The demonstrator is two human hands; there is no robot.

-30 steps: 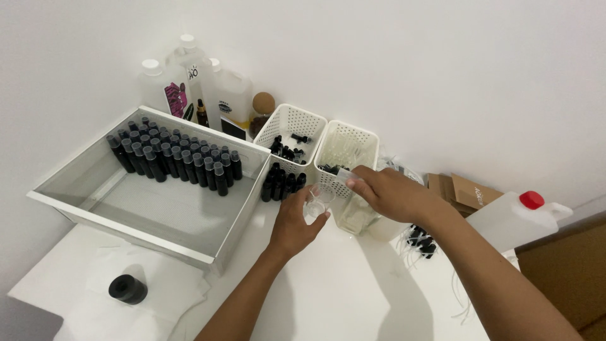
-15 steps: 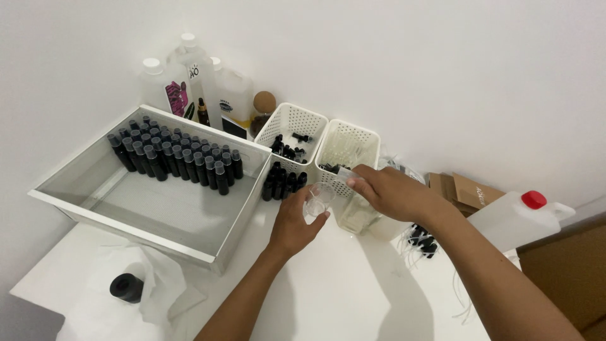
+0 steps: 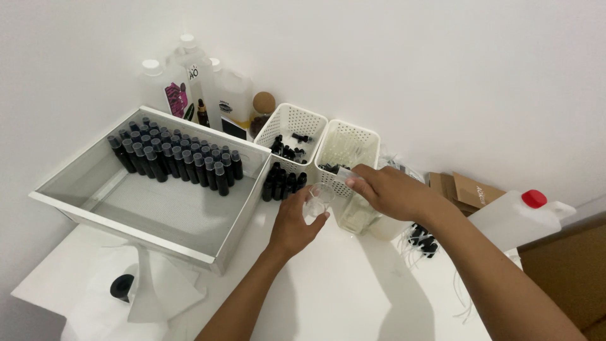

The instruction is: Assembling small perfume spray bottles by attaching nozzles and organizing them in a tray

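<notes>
The left hand [image 3: 295, 222] is curling its fingers around a small clear cup [image 3: 319, 197], grasping it just above the white tabletop [image 3: 353, 290], near the middle of it. The right hand [image 3: 390, 189] is reaching in from the right, fingertips pinching a thin clear piece [image 3: 346, 172] right over the cup; what kind of piece it is cannot be told from here. Both hands are working just in front of two white perforated baskets: the left basket [image 3: 287, 136] is holding small black parts, the right basket [image 3: 349, 146] is holding clear ones.

A cluster of small black bottles [image 3: 283, 182] is standing on the tabletop just beside the left hand, touching the front of the left basket. Toward the left edge a large shallow white tray [image 3: 158, 215] is sitting with rows of black capped bottles [image 3: 173, 156] lined along its far wall. In the far left corner white plastic jugs [image 3: 208, 88] are standing against the wall. Near the right edge a white jug with a red cap [image 3: 521, 215] is lying beside flat brown cardboard [image 3: 470, 188], with loose black droppers [image 3: 423, 237] just in front. At the near left corner a black round cap [image 3: 121, 285] is resting among white tissue [image 3: 158, 290].
</notes>
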